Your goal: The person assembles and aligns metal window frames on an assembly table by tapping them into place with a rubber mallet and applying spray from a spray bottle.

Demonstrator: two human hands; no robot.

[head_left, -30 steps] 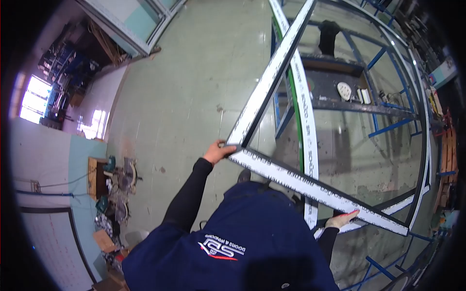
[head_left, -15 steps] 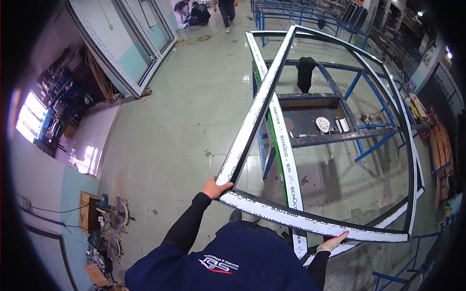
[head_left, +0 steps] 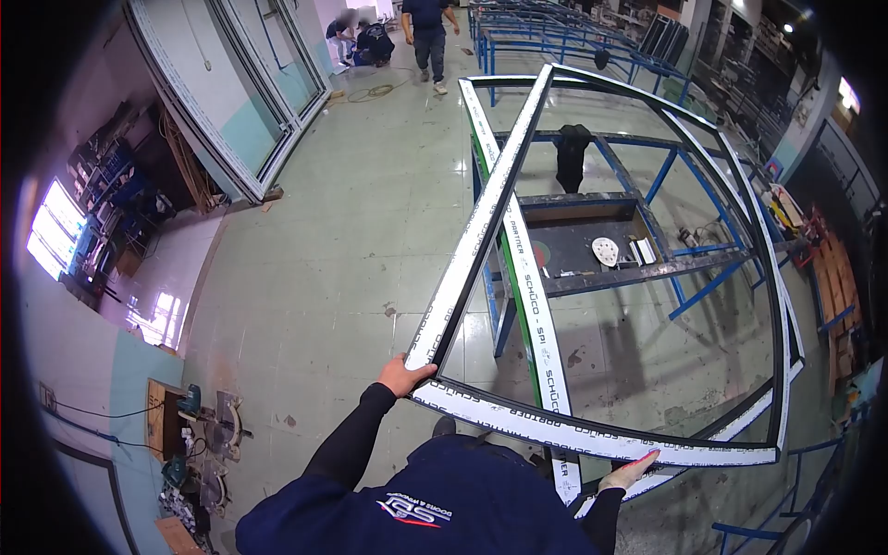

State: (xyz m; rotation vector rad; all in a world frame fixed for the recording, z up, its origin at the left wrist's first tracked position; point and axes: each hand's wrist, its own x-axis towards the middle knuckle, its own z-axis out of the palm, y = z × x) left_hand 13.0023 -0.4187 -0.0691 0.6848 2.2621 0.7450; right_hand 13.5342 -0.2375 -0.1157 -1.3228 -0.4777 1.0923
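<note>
Both my hands hold a large window frame wrapped in white printed film, with a black inner edge. My left hand grips its near left corner, the thumb over the top. Along the near bar, toward the right, my right hand grips from below, fingertips at the bar's face. This frame lies at an angle over a second film-covered frame, which has a green strip on its side. The second frame overlaps a blue metal workbench in this view.
A tray in the bench holds a white perforated disc. Black cloth hangs over a bench bar. At left are saws and a leaning door frame. A person walks at the back; others crouch nearby.
The view has tilted up slightly, and the held frame sits a little lower and to the left in it. The walking person has come closer. Both hands keep their grip.
</note>
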